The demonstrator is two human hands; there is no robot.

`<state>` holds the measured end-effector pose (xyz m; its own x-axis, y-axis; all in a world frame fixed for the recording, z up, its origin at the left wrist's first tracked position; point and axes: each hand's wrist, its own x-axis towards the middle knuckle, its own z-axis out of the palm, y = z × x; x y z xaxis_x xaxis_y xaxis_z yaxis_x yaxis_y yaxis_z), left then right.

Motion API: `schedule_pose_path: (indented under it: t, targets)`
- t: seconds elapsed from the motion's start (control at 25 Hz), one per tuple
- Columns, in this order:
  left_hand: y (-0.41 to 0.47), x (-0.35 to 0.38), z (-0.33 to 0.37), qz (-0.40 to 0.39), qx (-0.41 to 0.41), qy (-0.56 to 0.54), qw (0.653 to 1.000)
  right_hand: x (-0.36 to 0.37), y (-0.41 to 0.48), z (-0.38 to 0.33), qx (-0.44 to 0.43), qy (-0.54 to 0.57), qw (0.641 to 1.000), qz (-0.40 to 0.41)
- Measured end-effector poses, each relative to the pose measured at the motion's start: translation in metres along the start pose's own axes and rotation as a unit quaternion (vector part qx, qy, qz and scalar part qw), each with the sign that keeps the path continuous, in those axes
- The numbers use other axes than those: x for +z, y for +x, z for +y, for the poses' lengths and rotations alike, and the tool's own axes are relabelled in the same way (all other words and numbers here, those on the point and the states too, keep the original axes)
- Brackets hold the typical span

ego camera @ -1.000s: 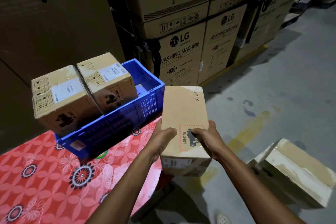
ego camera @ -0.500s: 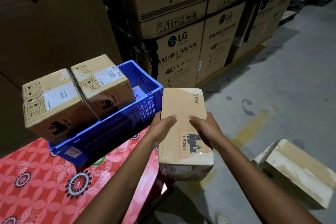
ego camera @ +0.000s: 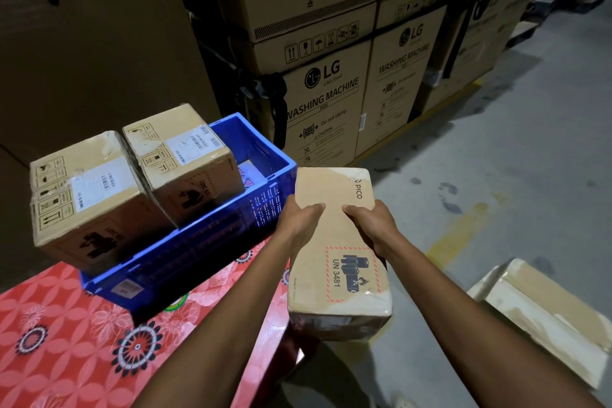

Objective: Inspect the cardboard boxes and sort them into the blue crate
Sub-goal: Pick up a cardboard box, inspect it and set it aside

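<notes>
I hold a long brown PICO cardboard box (ego camera: 334, 232) with a red-bordered UN 3481 battery label, just past the right edge of the table. My left hand (ego camera: 299, 220) grips its left side and my right hand (ego camera: 372, 225) its right side, thumbs on top. The blue crate (ego camera: 212, 242) stands on the table to the left of the held box. Two cardboard boxes stand tilted in it: one (ego camera: 86, 195) at the left end, one (ego camera: 182, 162) in the middle. The crate's right end shows a bare patch of floor.
The table carries a red flowered cloth (ego camera: 76, 334). Tall LG washing machine cartons (ego camera: 318, 76) are stacked behind the crate. Another cardboard box (ego camera: 543, 315) lies on the grey concrete floor at the lower right, near a faded yellow line.
Both hands have slid up the held box, from its near end to about its middle, uncovering the UN 3481 label. The box's near end now sits lower and closer to me.
</notes>
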<state>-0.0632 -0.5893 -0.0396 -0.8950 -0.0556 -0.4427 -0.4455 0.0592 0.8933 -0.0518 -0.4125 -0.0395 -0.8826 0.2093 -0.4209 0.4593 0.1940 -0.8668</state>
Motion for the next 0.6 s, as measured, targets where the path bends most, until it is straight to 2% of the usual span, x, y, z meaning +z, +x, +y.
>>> schedule_pose_path:
  t: [0.16, 0.32, 0.4, 0.48, 0.6]
  targets:
    - [-0.024, 0.003, 0.018, -0.038, 0.038, -0.046, 0.997, -0.008, -0.004, -0.010, -0.023, 0.034, 0.999, -0.012]
    - [-0.046, 0.006, 0.050, 0.060, 0.102, -0.066, 0.991, -0.025, -0.013, -0.036, -0.073, 0.076, 0.994, 0.027]
    - [-0.053, 0.006, 0.057, 0.098, 0.138, -0.119, 0.978, -0.034, -0.021, -0.044, -0.086, 0.125, 0.988, 0.027]
    - [-0.060, 0.008, 0.056, 0.113, 0.163, -0.164, 0.966, -0.041, -0.033, -0.044, -0.105, 0.161, 0.981, 0.015]
    - [-0.073, 0.010, 0.038, 0.121, 0.147, -0.196, 0.962, -0.043, -0.053, -0.032, -0.087, 0.185, 0.979, -0.014]
